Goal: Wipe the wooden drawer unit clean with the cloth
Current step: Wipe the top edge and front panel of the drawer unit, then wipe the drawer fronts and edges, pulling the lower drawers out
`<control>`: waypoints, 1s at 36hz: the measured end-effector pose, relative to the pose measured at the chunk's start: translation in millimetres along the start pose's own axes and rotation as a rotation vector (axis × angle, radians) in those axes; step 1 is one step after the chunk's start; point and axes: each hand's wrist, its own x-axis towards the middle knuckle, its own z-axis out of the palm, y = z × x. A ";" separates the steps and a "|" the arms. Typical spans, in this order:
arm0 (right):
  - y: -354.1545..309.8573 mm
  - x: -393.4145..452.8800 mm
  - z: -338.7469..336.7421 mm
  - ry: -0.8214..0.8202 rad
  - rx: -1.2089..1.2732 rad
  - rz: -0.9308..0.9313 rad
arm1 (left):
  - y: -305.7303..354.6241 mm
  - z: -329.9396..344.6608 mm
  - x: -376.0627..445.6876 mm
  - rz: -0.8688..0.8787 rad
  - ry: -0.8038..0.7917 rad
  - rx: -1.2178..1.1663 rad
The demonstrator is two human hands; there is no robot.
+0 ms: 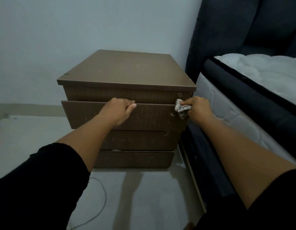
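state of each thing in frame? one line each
wooden drawer unit: upright on the floor, top bare, pale specks on the fronts
second drawer: pulled slightly out
other drawers: shut
left hand: fingers hooked over the second drawer's top edge
right hand: closed on the cloth
checked cloth: bunched, against the drawer's right end
mattress: bare

The floor was pale and smooth, with a low skirting strip along the wall at the left. The wooden drawer unit stood directly on it, set back against the wall. Just beside the unit's right side, the dark bed base also rested on the floor, its edge running toward the camera. A thin cable lay looped on the floor in front of the unit, well apart from it.
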 end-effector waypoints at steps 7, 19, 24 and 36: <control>2.4 -17.2 -1.2 0.098 -0.029 0.034 | -5.2 -1.7 -2.2 -0.079 0.142 0.155; -13.2 -29.9 22.5 0.069 0.041 -0.055 | -5.7 7.2 -1.0 -0.170 0.112 0.095; -12.5 -24.1 20.8 0.088 0.047 -0.043 | -4.2 10.8 1.7 -0.152 0.137 0.070; -46.2 -9.6 46.2 0.069 -0.019 -0.088 | -36.8 29.0 -7.3 -0.176 0.172 -0.054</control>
